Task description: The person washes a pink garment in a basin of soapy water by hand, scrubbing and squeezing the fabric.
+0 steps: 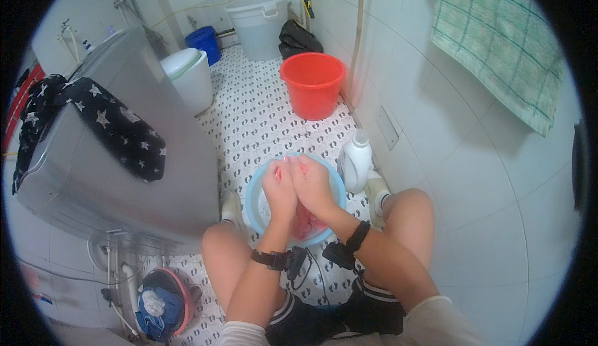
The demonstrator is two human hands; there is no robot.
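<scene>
Above a light blue basin (251,204) on the floor, my left hand (278,187) and my right hand (311,184) are pressed together. Both are closed around a red cloth (306,223), which shows between the fingers and hangs down into the basin. Most of the cloth's upper part is hidden by the hands. Just right of the basin stands a white detergent bottle (356,162) with its cap on. Dark straps with small devices circle both my forearms.
A red bucket (313,87) stands farther off by the right wall. A grey washing machine (124,159) rises at left, a black star-patterned cloth (118,128) draped over it. A laundry basket (180,302) sits lower left. A green checked towel (492,41) hangs at right.
</scene>
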